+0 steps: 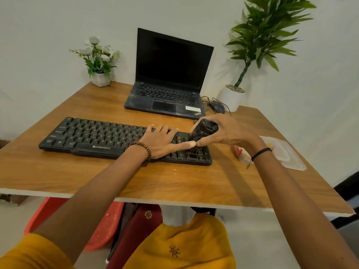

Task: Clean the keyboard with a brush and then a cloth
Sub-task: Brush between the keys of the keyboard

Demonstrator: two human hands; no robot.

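A black keyboard [97,136] lies across the wooden table [97,177]. My left hand [161,140] rests flat on the keys right of the middle, fingers straight and spread, thumb pointing right. My right hand [227,131] grips a black brush [204,131] and holds it down against the keys at the keyboard's right end. The brush's bristles are mostly hidden behind my fingers. A crumpled white and red cloth [241,154] lies on the table just right of the keyboard, partly behind my right wrist.
An open black laptop [167,84] stands behind the keyboard, a black mouse [216,106] with its cable beside it. A flower pot [100,78] sits back left, a potted plant [233,98] back right. A clear plastic lid [285,152] lies near the right edge.
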